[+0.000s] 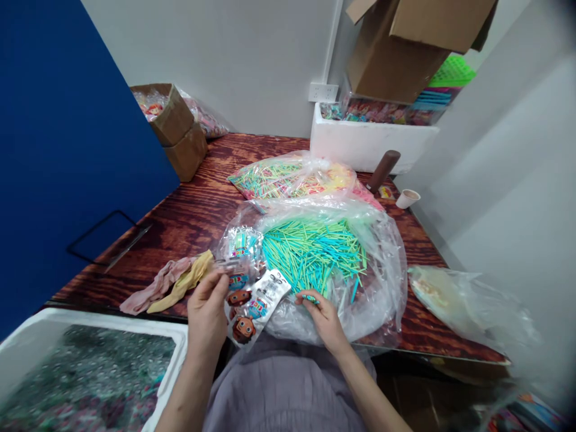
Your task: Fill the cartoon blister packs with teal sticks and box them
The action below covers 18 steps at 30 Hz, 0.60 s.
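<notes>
My left hand (208, 306) pinches a small printed pouch (237, 279) by its edge; the pouch is partly blurred. Just below it, more printed pouches (257, 307) with a cartoon face lie at the table's front edge. My right hand (324, 321) is closed around a few short green and blue sticks (310, 299). In front of both hands, a heap of thin green and blue sticks (315, 249) fills an opened see-through plastic bag (387, 264). Another shiny pouch (245, 241) rests at the left side of that heap.
Behind lies a second bag of coloured sticks (279, 180). Pink and yellow cloths (180, 279) are at left, above a white foam box (182, 339). A brown cylinder (383, 171), paper cup (408, 198) and white foam box (360, 144) stand at back right.
</notes>
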Each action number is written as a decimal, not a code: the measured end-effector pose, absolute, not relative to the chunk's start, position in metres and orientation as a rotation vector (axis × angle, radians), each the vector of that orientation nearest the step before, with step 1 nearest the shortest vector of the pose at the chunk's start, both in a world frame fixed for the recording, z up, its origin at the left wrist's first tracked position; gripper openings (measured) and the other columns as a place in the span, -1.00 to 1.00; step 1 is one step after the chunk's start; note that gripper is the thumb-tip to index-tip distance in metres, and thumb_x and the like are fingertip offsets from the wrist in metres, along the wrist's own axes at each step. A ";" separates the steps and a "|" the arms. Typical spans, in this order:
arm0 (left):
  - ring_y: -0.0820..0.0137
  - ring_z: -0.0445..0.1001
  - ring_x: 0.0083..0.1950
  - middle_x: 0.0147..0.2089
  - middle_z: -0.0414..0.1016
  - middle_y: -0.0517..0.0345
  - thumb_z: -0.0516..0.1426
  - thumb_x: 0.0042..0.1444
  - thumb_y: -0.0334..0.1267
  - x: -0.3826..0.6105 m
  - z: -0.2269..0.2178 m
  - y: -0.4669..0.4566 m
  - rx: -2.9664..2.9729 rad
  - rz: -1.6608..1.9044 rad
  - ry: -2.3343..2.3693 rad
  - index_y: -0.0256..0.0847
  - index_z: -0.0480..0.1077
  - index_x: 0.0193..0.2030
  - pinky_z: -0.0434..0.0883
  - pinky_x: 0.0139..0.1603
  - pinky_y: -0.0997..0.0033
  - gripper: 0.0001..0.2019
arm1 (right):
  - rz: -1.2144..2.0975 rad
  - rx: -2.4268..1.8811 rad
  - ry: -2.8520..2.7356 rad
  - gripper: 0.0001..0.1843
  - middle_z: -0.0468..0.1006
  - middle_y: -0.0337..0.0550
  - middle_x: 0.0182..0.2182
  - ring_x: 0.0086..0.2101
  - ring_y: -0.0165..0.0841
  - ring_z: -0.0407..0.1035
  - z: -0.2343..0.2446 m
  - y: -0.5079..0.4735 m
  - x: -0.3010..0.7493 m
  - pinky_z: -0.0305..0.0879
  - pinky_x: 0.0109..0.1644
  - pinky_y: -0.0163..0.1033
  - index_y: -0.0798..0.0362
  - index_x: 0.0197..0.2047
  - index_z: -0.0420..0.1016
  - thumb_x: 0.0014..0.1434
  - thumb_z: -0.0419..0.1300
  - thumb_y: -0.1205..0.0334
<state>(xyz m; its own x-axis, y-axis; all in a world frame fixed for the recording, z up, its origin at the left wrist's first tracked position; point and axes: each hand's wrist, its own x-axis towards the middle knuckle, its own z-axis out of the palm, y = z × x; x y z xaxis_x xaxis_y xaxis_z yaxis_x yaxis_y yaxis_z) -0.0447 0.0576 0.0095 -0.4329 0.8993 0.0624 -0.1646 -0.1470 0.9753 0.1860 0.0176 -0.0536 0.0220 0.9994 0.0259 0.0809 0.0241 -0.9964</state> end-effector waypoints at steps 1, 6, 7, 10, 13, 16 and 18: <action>0.43 0.47 -0.26 -0.29 0.54 0.19 0.34 -0.07 -0.11 -0.046 0.015 0.058 0.794 1.679 1.249 -0.21 0.54 -0.29 0.40 -0.19 0.48 -0.74 | 1.134 -1.259 -1.262 -0.81 0.63 -0.18 -0.29 -0.18 -0.26 0.49 -0.054 0.018 0.186 0.30 -0.02 -0.23 -0.03 -0.14 0.57 0.27 0.14 0.18; 0.51 0.45 -0.41 -0.41 0.52 0.23 0.40 -0.18 -0.09 -0.045 0.035 0.050 0.657 1.557 1.119 -0.25 0.49 -0.39 0.42 -0.33 0.56 -0.68 | 1.145 -1.261 -1.259 -0.81 0.63 -0.17 -0.28 -0.17 -0.25 0.49 -0.057 0.017 0.186 0.30 -0.01 -0.21 -0.02 -0.14 0.56 0.26 0.13 0.20; 0.53 0.41 -0.48 -0.45 0.50 0.25 0.39 -0.15 -0.06 -0.044 0.037 0.048 0.641 1.543 1.127 -0.24 0.48 -0.39 0.41 -0.38 0.56 -0.68 | 1.144 -1.263 -1.257 -0.81 0.63 -0.16 -0.28 -0.17 -0.25 0.50 -0.057 0.018 0.186 0.30 -0.01 -0.20 -0.02 -0.14 0.56 0.26 0.13 0.20; 0.58 0.26 -0.63 -0.58 0.38 0.34 0.31 -0.03 0.02 -0.040 0.036 0.044 0.608 1.520 1.185 -0.22 0.45 -0.39 0.36 -0.51 0.56 -0.67 | 1.138 -1.272 -1.255 -0.81 0.63 -0.16 -0.28 -0.18 -0.24 0.50 -0.055 0.018 0.186 0.30 -0.02 -0.20 -0.02 -0.15 0.56 0.25 0.13 0.21; 0.55 0.26 -0.62 -0.58 0.35 0.34 0.25 0.05 0.04 -0.036 0.028 0.046 0.781 1.446 1.266 -0.20 0.42 -0.39 0.30 -0.56 0.57 -0.68 | 1.133 -1.282 -1.255 -0.81 0.63 -0.16 -0.30 -0.18 -0.24 0.50 -0.054 0.017 0.185 0.30 -0.02 -0.20 -0.01 -0.15 0.56 0.25 0.14 0.20; 0.46 0.40 -0.47 -0.50 0.44 0.25 0.14 0.17 -0.01 -0.031 0.018 0.052 1.258 1.257 1.398 -0.20 0.44 -0.42 0.33 -0.45 0.54 -0.70 | 1.139 -1.283 -1.242 -0.81 0.64 -0.16 -0.29 -0.17 -0.24 0.51 -0.053 0.017 0.185 0.31 -0.02 -0.21 -0.01 -0.16 0.56 0.26 0.14 0.18; 0.36 0.50 -0.32 -0.36 0.55 0.16 0.09 0.22 -0.09 -0.028 0.010 0.055 1.617 1.097 1.477 -0.19 0.49 -0.27 0.38 -0.30 0.47 -0.75 | 1.148 -1.275 -1.227 -0.81 0.64 -0.15 -0.28 -0.17 -0.24 0.52 -0.053 0.017 0.185 0.32 -0.02 -0.21 -0.01 -0.16 0.56 0.26 0.15 0.16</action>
